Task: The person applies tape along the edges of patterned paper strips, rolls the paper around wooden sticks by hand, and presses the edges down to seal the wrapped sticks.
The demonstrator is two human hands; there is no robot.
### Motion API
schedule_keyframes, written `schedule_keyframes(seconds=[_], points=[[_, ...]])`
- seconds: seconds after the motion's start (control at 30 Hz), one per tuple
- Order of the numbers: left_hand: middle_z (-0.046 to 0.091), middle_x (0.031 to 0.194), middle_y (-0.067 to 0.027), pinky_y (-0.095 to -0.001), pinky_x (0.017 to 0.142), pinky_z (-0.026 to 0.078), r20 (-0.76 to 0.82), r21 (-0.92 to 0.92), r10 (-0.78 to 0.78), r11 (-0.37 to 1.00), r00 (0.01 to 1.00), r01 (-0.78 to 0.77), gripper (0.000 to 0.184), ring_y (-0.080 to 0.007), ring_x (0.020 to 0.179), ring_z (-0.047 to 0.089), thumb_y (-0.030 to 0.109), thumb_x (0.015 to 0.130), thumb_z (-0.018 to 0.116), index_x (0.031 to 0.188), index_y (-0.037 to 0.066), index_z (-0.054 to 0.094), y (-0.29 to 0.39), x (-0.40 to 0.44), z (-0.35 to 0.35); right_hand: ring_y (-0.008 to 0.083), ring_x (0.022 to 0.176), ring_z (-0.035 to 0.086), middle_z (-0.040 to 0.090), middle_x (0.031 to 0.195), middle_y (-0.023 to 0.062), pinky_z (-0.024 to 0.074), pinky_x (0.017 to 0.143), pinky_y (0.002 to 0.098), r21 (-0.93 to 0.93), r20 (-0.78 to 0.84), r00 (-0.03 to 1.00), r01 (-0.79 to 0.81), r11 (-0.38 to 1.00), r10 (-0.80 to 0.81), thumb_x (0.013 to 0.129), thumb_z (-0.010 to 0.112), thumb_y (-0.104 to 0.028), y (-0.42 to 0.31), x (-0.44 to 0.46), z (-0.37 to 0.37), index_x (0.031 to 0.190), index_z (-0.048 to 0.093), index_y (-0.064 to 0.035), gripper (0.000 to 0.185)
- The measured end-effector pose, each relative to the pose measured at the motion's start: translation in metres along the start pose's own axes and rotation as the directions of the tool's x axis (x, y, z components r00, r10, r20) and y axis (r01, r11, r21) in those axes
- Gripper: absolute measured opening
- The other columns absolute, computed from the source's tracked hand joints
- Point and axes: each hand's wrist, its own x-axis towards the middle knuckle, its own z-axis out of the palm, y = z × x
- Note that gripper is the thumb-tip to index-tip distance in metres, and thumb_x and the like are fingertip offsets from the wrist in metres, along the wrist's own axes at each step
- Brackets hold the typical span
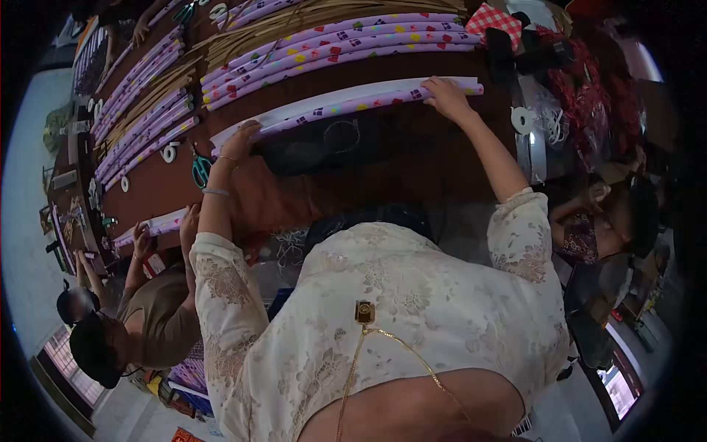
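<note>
A long lilac roll of patterned wrapping paper [339, 109] lies across the brown table in front of me, with a white strip of its underside showing along the far edge. Around its left end my left hand [239, 140] is closed. Near the opposite end my right hand [447, 100] grips it, fingers curled over the paper. Teal-handled scissors [200, 171] lie just left of my left wrist. Beyond the roll, several finished-looking lilac rolls [339, 59] rest side by side.
White tape rolls [523, 120] sit at right and left. Brown strips [243, 46] lie among more lilac rolls [143, 136]. Red tinsel-like material [582, 96] is piled at right. To my left, a co-worker [158, 309] handles another lilac roll [163, 222]. Dark cloth [317, 147] lies before me.
</note>
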Motion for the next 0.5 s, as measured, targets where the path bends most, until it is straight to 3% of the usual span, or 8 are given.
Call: schedule_keyframes(seconds=[0.1, 0.17, 0.3, 0.5], points=[[0.05, 0.113, -0.0107, -0.0335, 0.087, 0.041, -0.004, -0.04, -0.024, 0.999, 1.0, 0.024, 0.027, -0.0283, 0.104, 0.049, 0.005, 0.077, 0.047, 0.103, 0.005, 0.053, -0.004, 0.0, 0.006, 0.0312, 0.099, 0.049, 0.049, 0.104, 0.0103, 0.0374, 0.085, 0.0415, -0.055, 0.019, 0.997, -0.07, 0.996, 0.071, 0.072, 0.064, -0.012, -0.005, 0.005, -0.001, 0.105, 0.051, -0.0074, 0.036], [0.049, 0.117, -0.008, -0.0338, 0.083, 0.043, -0.006, 0.09, 0.01, 0.996, 1.0, -0.01, 0.028, -0.0279, 0.1, 0.052, 0.004, 0.078, 0.044, 0.104, 0.006, 0.052, -0.002, 0.001, 0.005, 0.0318, 0.098, 0.05, 0.048, 0.104, 0.0107, 0.0375, 0.085, 0.0416, -0.05, 0.019, 0.995, -0.093, 0.994, 0.094, 0.071, 0.064, -0.011, -0.008, 0.003, -0.003, 0.105, 0.051, -0.0071, 0.036], [0.048, 0.117, -0.0053, -0.0354, 0.078, 0.046, -0.037, 0.08, -0.001, 0.997, 0.999, 0.004, 0.03, -0.0278, 0.094, 0.055, 0.003, 0.078, 0.042, 0.106, 0.009, 0.051, -0.014, 0.0, 0.019, 0.0329, 0.097, 0.05, 0.048, 0.102, 0.0114, 0.0379, 0.084, 0.0421, -0.058, 0.022, 0.991, -0.133, 0.989, 0.134, 0.07, 0.064, -0.01, -0.009, 0.001, -0.004, 0.103, 0.05, -0.0059, 0.037], [0.051, 0.11, -0.0054, -0.0397, 0.071, 0.048, -0.087, 0.135, -0.029, 0.99, 0.996, 0.041, 0.026, -0.0304, 0.085, 0.058, 0.004, 0.076, 0.045, 0.1, 0.012, 0.052, 0.006, -0.001, 0.017, 0.0309, 0.096, 0.05, 0.046, 0.104, 0.0096, 0.0352, 0.09, 0.0445, -0.16, -0.018, 0.992, -0.13, 0.978, 0.128, 0.067, 0.066, -0.009, -0.007, -0.001, 0.002, 0.099, 0.047, -0.0086, 0.038]])
